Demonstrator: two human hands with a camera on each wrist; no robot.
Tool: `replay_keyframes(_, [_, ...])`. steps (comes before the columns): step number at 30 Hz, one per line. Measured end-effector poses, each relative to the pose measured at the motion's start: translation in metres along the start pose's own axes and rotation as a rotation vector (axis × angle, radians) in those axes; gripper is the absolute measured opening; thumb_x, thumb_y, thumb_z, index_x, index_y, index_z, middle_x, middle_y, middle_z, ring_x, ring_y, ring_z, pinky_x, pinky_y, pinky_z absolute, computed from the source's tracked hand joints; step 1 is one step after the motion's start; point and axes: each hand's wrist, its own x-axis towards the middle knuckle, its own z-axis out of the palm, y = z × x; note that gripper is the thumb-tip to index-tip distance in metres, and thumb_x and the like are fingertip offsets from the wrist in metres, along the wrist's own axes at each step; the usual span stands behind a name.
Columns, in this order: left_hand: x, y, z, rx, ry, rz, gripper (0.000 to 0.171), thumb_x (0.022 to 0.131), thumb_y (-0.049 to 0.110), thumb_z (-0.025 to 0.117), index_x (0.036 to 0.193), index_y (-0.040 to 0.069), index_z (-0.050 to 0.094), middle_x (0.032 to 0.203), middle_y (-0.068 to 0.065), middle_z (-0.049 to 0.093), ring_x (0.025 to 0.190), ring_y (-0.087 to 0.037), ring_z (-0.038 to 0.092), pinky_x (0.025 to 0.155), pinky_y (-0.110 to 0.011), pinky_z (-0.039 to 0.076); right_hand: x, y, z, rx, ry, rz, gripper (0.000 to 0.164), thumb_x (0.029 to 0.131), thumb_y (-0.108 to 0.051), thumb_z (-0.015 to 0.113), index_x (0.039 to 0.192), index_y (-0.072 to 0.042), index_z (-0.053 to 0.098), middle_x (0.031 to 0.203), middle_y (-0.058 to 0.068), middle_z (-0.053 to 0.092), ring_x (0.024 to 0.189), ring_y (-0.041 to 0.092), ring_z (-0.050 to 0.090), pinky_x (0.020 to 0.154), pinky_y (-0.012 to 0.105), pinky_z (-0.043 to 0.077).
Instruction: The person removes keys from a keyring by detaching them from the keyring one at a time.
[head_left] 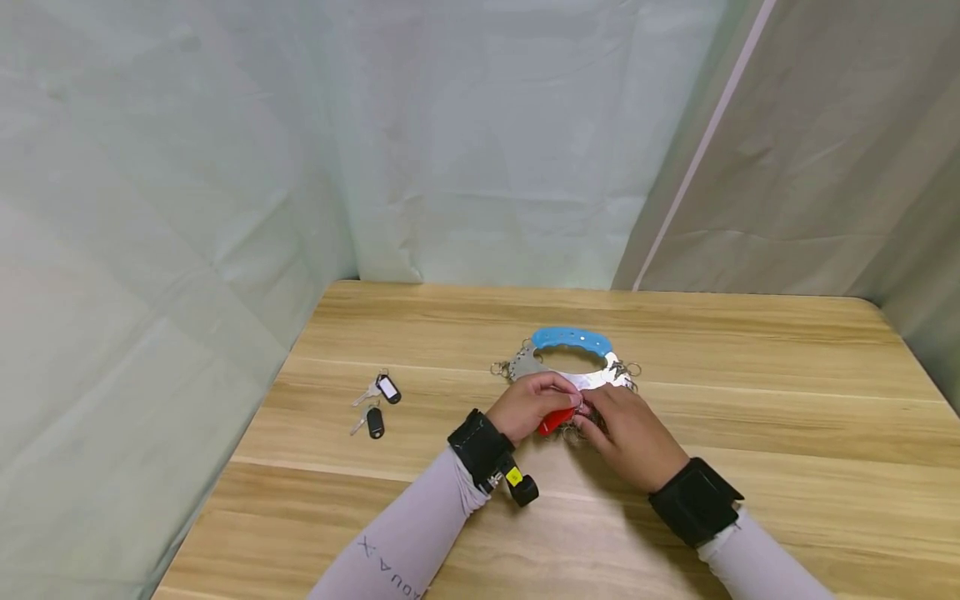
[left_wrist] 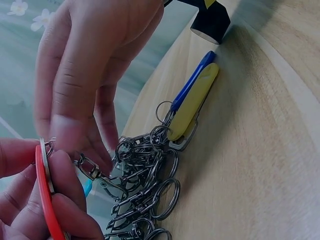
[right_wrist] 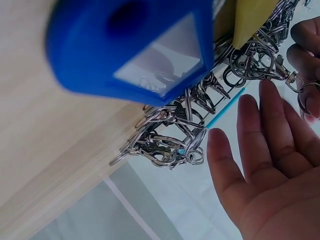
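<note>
My left hand (head_left: 534,402) grips a red key tag (head_left: 556,420). In the left wrist view, the tag's (left_wrist: 46,192) small ring is at its top edge, by the fingertips of my right hand (head_left: 633,433). The right thumb and index appear to pinch there, partly hidden, while its other fingers extend loosely in the right wrist view. A swivel clasp (left_wrist: 91,169) runs from the fingers to a metal key holder with a blue handle (head_left: 572,337). Many clasps and split rings (right_wrist: 172,135) hang along the holder's rim.
A blue tag (right_wrist: 100,55) and a yellow tag (left_wrist: 194,102) hang on the holder. Two keys with black tags (head_left: 388,388) (head_left: 376,422) lie on the wooden table (head_left: 765,392) to the left. Pale curtains (head_left: 525,142) stand behind the table and at its sides.
</note>
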Motion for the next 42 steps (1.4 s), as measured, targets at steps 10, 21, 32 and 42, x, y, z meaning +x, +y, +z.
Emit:
replay_keyframes(10, [0.0,-0.001,0.0,-0.037,-0.034,0.004,0.013,0.09,0.004,0.061,0.099,-0.005,0.061,0.09,-0.014,0.069,0.087,-0.024,0.065,0.071,-0.024,0.048,0.001,0.0,0.0,0.022,0.029,-0.011,0.027,0.085,-0.019,0.071,0.105,-0.009,0.055,0.095,-0.001,0.055,0.091,0.017,0.051,0.084,0.039,0.042])
replay_keyframes(21, [0.001,0.001,-0.001,0.072,0.026,0.009,0.013,0.088,0.01,0.064,0.097,0.0,0.065,0.086,-0.007,0.068,0.081,-0.017,0.062,0.069,-0.023,0.046,0.0,0.002,0.0,0.011,0.031,-0.023,0.024,0.087,-0.018,0.07,0.104,-0.009,0.055,0.092,-0.002,0.055,0.088,0.017,0.051,0.083,0.039,0.041])
replay_keyframes(32, [-0.003,0.013,0.0,0.051,-0.007,-0.009,0.017,0.09,0.002,0.059,0.102,-0.009,0.061,0.09,-0.015,0.067,0.078,-0.016,0.061,0.067,-0.022,0.046,0.0,0.002,0.0,0.003,0.024,-0.027,0.019,0.091,-0.021,0.064,0.103,-0.009,0.056,0.093,-0.002,0.056,0.088,0.017,0.052,0.084,0.039,0.041])
replay_keyframes(42, [-0.014,0.028,0.005,0.028,-0.009,0.001,0.017,0.09,0.002,0.059,0.101,-0.011,0.06,0.089,-0.014,0.068,0.079,-0.017,0.063,0.069,-0.022,0.047,0.001,0.003,0.002,-0.029,0.031,-0.044,0.015,0.093,-0.023,0.061,0.099,-0.009,0.058,0.096,-0.001,0.055,0.091,0.016,0.05,0.083,0.038,0.042])
